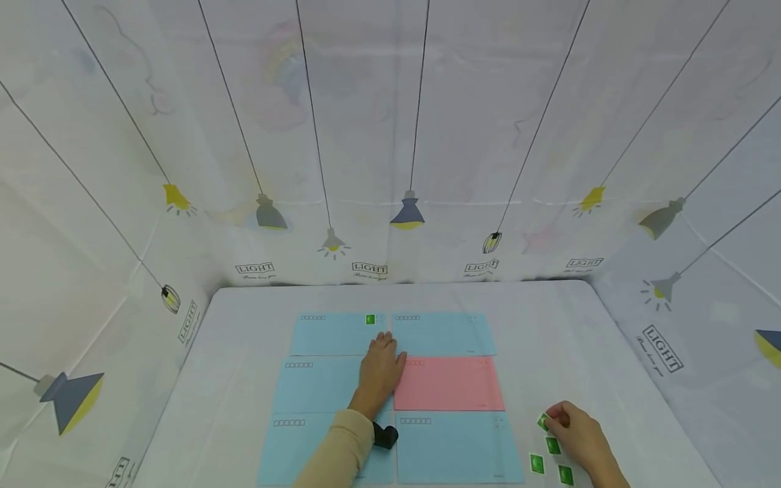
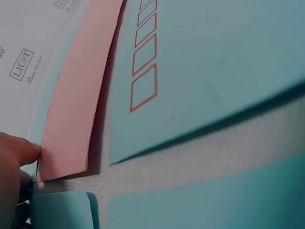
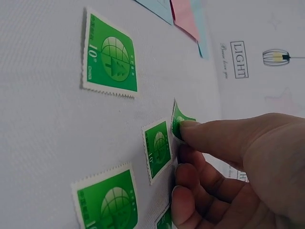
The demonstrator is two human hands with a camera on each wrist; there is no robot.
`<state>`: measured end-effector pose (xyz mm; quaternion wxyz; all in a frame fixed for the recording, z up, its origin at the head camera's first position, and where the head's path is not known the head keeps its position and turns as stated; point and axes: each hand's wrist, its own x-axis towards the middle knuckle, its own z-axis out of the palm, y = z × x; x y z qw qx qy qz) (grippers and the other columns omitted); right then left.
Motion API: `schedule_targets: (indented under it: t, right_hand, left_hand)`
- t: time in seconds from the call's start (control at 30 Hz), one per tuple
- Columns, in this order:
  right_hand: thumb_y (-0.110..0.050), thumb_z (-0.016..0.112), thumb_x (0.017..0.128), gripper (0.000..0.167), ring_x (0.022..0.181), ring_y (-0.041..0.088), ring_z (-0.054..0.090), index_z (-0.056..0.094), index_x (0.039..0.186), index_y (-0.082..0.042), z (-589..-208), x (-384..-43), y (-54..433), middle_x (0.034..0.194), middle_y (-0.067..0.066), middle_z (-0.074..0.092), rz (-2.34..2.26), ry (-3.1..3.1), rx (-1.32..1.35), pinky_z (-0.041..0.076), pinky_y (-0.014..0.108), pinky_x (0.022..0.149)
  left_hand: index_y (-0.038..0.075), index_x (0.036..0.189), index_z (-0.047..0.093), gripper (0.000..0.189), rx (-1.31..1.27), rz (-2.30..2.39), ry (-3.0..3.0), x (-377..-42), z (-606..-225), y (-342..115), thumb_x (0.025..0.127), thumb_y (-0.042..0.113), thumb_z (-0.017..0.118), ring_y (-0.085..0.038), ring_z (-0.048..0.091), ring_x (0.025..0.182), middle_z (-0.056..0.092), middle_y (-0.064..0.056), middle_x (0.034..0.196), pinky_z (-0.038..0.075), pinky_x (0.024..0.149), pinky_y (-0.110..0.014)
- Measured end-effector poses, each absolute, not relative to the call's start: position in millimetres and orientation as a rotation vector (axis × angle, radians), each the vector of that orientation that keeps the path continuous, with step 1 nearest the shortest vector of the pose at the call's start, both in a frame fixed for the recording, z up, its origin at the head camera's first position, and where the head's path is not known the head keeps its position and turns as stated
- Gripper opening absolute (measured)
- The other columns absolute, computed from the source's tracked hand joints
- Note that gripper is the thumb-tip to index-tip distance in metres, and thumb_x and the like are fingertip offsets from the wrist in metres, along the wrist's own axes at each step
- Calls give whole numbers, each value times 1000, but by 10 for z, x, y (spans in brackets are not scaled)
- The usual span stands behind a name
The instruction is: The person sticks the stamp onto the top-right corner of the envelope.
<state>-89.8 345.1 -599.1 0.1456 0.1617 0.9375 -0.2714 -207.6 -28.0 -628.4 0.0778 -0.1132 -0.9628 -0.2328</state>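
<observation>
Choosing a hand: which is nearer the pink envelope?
Left: left hand is at the upper-left corner of the pink envelope; right hand is apart, beyond its right edge.

Down and left of the pink oblong paper envelope (image 1: 454,386), a cream cloth sleeve (image 1: 338,451) hides part of a light-blue paper envelope (image 1: 289,451) and runs off the head view's bottom edge. Right of the pink envelope, the bare right hand (image 1: 576,434) covers some of a green paper stamp (image 1: 542,421). Up and left of it, another green stamp's (image 1: 370,319) writing is too small to read.
</observation>
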Motion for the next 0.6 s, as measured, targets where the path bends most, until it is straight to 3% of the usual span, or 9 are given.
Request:
schedule_targets:
  t: [0.2,0.43,0.6]
  right_hand:
    - [-19,64,95,19,79,17,58,63,104,-2,-5983,-895,3423,88,4,66,-785,2706,457,50,33,67]
    - [-17,60,95,18,85,18,63,63,105,-1,-5917,-933,3389,95,7,69,-796,2724,438,56,41,76]
    - [-17,57,97,22,79,15,64,60,109,1,-5851,-991,3370,91,6,70,-886,2739,411,53,31,66]
  left_hand:
    - [-3,128,65,44,-331,-690,-2904,-2076,-6317,-282,100,30,62,-32,52,138,59,-17,142,44,116,-45]
    - [-3,129,65,44,-333,-681,-2915,-2085,-6308,-261,100,31,60,-31,50,140,59,-16,143,42,117,-44]
    - [-2,128,66,43,-324,-676,-2909,-2087,-6307,-260,100,31,61,-30,51,139,60,-15,143,43,117,-44]
